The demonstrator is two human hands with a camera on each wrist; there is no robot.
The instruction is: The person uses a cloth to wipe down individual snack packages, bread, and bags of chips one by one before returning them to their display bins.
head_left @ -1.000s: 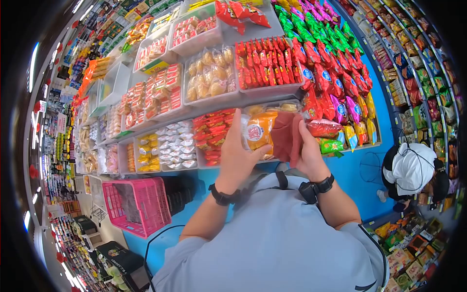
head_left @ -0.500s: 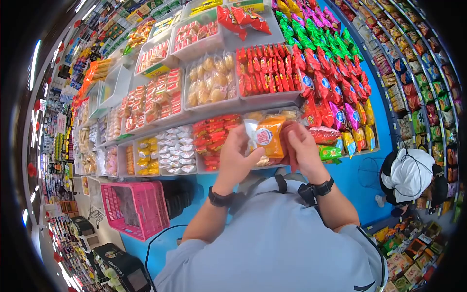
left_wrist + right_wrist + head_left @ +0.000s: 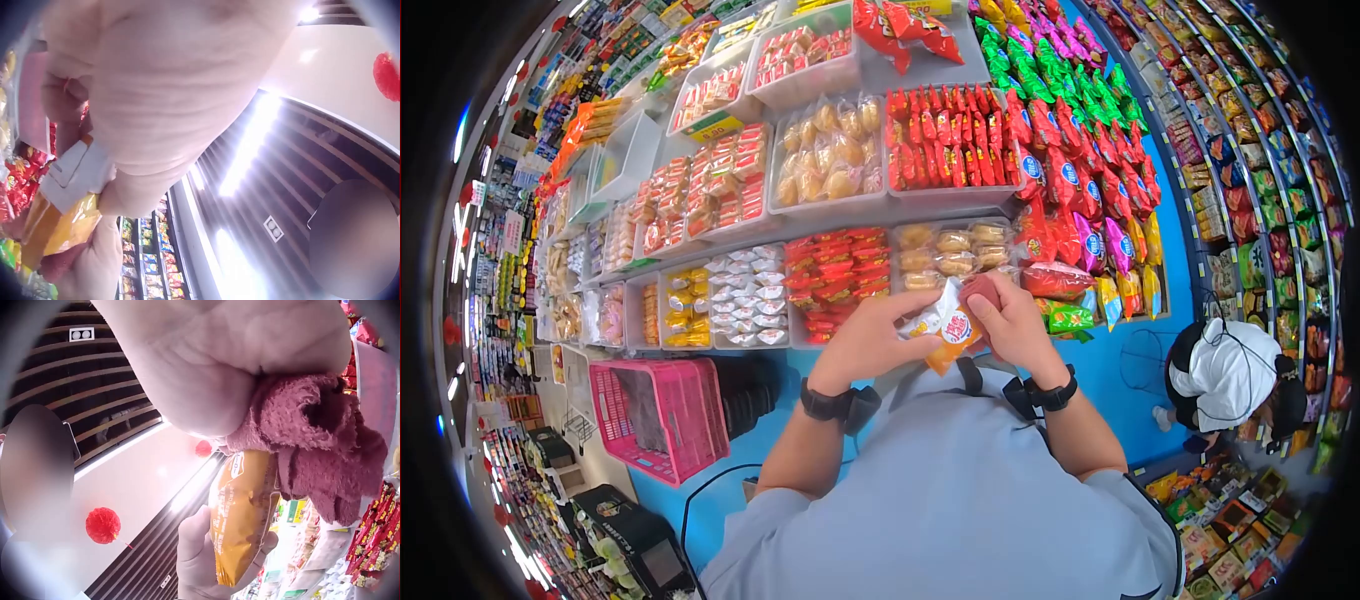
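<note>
In front of the chest, my left hand (image 3: 878,335) holds an orange and white snack packet (image 3: 953,328), thumb on the near side. The packet is tilted, its white end up and its orange end toward my body. My right hand (image 3: 1012,328) grips a bunched maroon cloth (image 3: 981,290) against the packet's right side. From the right wrist, the fuzzy cloth (image 3: 312,425) shows folded under the palm, touching the orange packet (image 3: 240,519). The left wrist view shows the packet's white part (image 3: 81,178) by the left palm.
Just beyond the hands stands a bin of clear-wrapped pastries (image 3: 955,245), beside a bin of red packets (image 3: 837,280). Bags of snacks (image 3: 1065,180) are piled at the right. A pink crate (image 3: 662,415) sits at lower left. Someone in a white cap (image 3: 1232,365) is at the right.
Both hands have come down closer to the body. The packet has turned from nearly upright to tilted, its orange end now low. The cloth, earlier hanging loose, is now bunched against it.
</note>
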